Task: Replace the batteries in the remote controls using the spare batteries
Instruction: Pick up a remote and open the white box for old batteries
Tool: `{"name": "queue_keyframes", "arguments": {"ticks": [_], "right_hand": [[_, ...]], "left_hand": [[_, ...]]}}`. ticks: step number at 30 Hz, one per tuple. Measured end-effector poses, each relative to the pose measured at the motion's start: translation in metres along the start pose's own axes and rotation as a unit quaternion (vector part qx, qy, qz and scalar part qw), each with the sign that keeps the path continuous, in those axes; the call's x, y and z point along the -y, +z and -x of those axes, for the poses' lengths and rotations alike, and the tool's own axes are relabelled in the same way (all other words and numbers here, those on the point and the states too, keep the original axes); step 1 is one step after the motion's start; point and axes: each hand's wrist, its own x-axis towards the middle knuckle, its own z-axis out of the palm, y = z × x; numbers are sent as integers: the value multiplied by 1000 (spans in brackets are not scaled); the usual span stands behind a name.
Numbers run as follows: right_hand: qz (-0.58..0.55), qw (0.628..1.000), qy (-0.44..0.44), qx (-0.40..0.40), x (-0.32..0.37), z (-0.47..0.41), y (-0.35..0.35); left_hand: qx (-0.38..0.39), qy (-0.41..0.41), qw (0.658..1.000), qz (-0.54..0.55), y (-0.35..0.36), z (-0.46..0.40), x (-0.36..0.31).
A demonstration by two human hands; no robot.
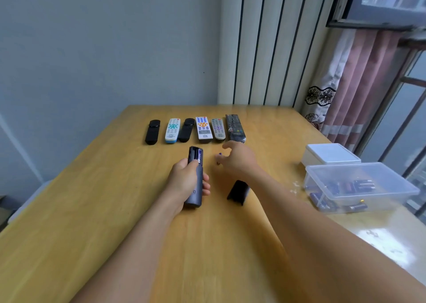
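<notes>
My left hand (187, 183) grips a dark grey remote (196, 178) face down, its battery bay open at the far end with one blue battery (199, 157) seated in it. My right hand (237, 156) hovers just right of it, fingers curled around a small blue battery (219, 158) between fingertips and thumb. The remote's black battery cover (238, 192) lies on the wooden table (115, 199) below my right forearm. Several remotes lie in a row at the back: black (152, 131), white and teal (172, 130), black (186, 130), white with orange buttons (203, 127), grey (218, 128), long black (235, 127).
A clear plastic box (359, 185) holding several blue batteries stands at the right table edge, with a white lidded box (329, 154) behind it. A curtain (359, 84) and window lie to the right, a wall behind.
</notes>
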Motion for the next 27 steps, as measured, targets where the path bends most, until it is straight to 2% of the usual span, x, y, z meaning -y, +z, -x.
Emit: {"name": "queue_keyframes", "arguments": {"ticks": [7,9,11,12,13,14,15,16,17,18,19,20,22,23,24,25,27], "right_hand": [[220,973,-60,35,18,-12,6],[232,968,-92,39,15,-1,1],[126,987,-92,24,5,14,-4],[3,998,-61,17,0,23,-8],[-155,988,-14,14,-2,30,-13],[-324,945,46,14,-5,36,-20],[-474,873,109,29,-4,44,-28],[-579,797,167,48,-6,52,-36],[-635,742,204,69,-8,60,-44],[-649,723,218,93,-8,66,-49],[-636,735,207,111,-11,73,-53],[-595,777,172,116,-11,78,-53],[-421,904,34,61,-14,84,-50],[-310,950,-44,9,-14,85,-48],[-213,970,-110,-37,-16,83,-45],[-158,975,-149,-56,-17,79,-42],[-127,975,-172,-53,-20,75,-37]], "left_hand": [[46,21,998,-36,-5,3,1],[49,27,997,-50,-5,6,1],[52,33,996,-62,-4,9,1],[53,35,996,-69,-4,11,1],[53,36,995,-73,-3,12,1],[54,36,995,-73,-1,14,1],[56,32,996,-67,0,16,1],[64,27,996,-58,2,18,0],[75,23,996,-51,6,21,0],[87,20,995,-48,8,24,1],[99,20,994,-52,12,27,3],[107,25,992,-58,15,28,5],[111,47,990,-69,21,30,9],[111,59,989,-77,23,29,10],[110,70,988,-85,24,29,11],[107,80,987,-93,24,29,12],[103,92,985,-107,23,27,12]]}}
